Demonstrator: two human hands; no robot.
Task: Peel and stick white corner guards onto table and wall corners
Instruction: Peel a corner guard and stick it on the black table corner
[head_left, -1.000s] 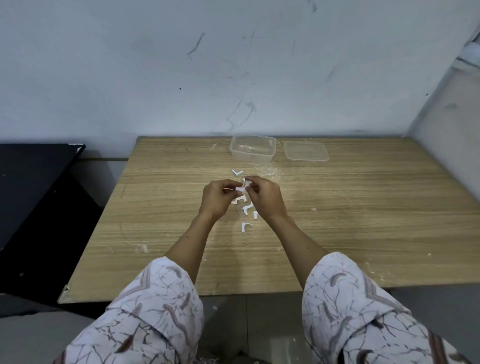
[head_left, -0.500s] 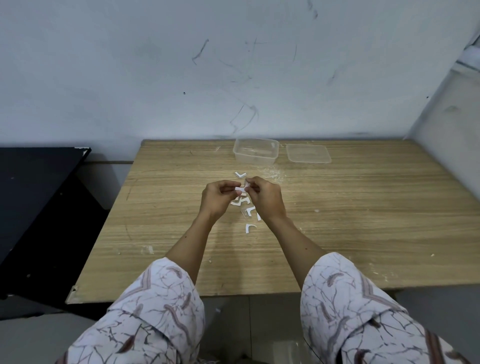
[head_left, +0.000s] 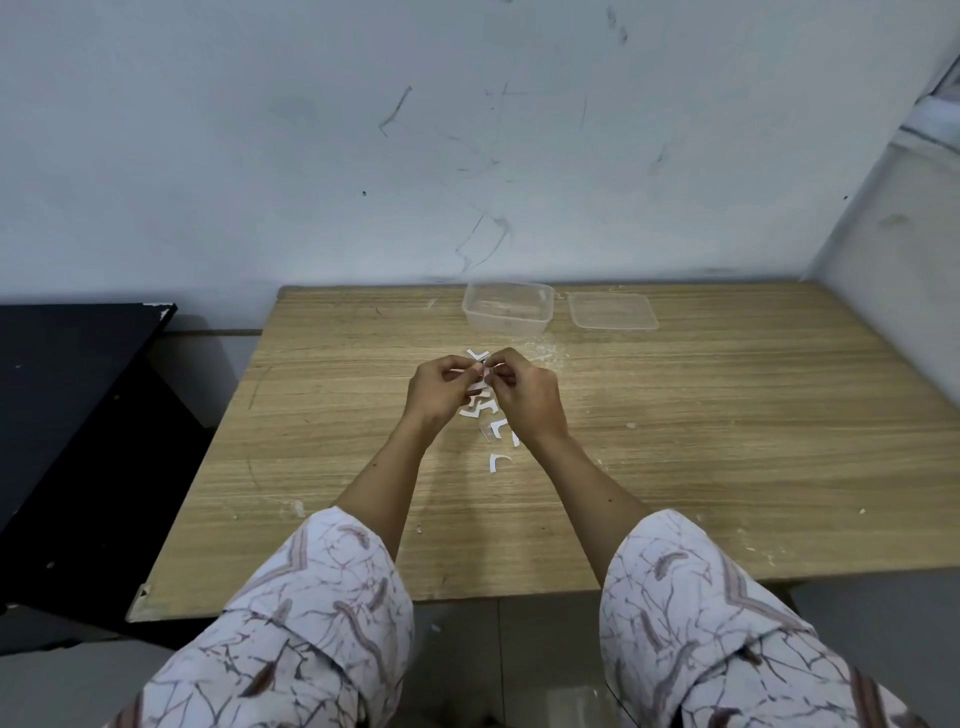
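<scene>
Head: corner guard (head_left: 484, 372) between fingers (head_left: 474, 368).

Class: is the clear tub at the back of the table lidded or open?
Open. The tub stands upright with no lid on; its lid lies flat beside it.

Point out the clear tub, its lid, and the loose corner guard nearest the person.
clear tub (head_left: 506, 314), head view, front wall
lid (head_left: 613, 310), head view, flat middle
corner guard (head_left: 496, 461), head view, the bend of the piece
</scene>
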